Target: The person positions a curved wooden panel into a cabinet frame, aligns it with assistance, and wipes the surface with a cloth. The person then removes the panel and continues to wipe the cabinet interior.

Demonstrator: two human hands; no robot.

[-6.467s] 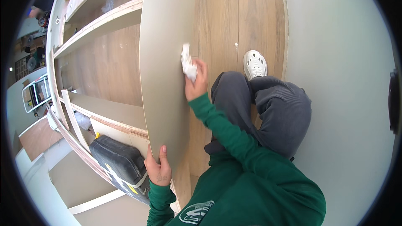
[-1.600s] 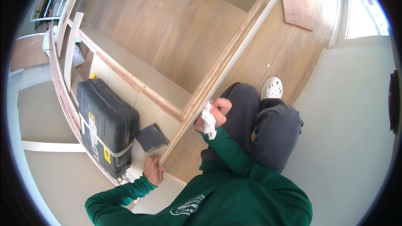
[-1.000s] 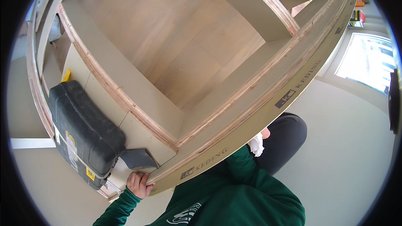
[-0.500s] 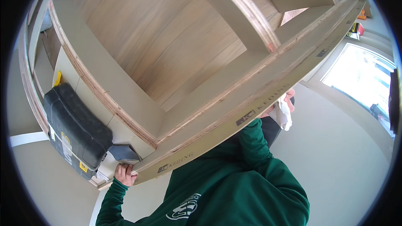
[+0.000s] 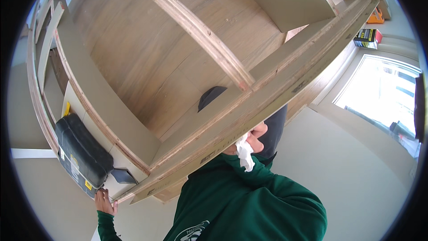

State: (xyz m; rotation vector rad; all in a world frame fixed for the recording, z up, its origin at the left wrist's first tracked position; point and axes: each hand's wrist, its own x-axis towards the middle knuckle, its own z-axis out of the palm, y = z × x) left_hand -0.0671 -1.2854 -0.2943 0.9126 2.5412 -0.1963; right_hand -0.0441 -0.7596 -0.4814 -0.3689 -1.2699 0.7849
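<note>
A large wooden frame [image 5: 196,145] with curved, ply-edged ribs stretches diagonally across the view. At its near left corner my left hand [image 5: 105,201] is curled over the outer edge, fingertips beside the lower end of a black hard case [image 5: 84,149]. The thumb lies apart along the edge. Further right, my right hand [image 5: 256,138] is closed round a crumpled white cloth or tissue [image 5: 244,155], just below the frame's long near edge, which hides part of the hand. The cloth hangs down from the fingers.
The case lies on pale boards beside a dark grey flat piece [image 5: 123,176]. A dark rounded shape [image 5: 211,98] shows on the wood floor [image 5: 174,80] inside the frame. At far right are a small box [image 5: 368,37], an orange item [image 5: 376,16] and a bright window [image 5: 379,85].
My left hand has shifted left along the frame's end, closer to the case. My right hand has moved left along the long edge with the white cloth. The dark shape has appeared inside the frame.
</note>
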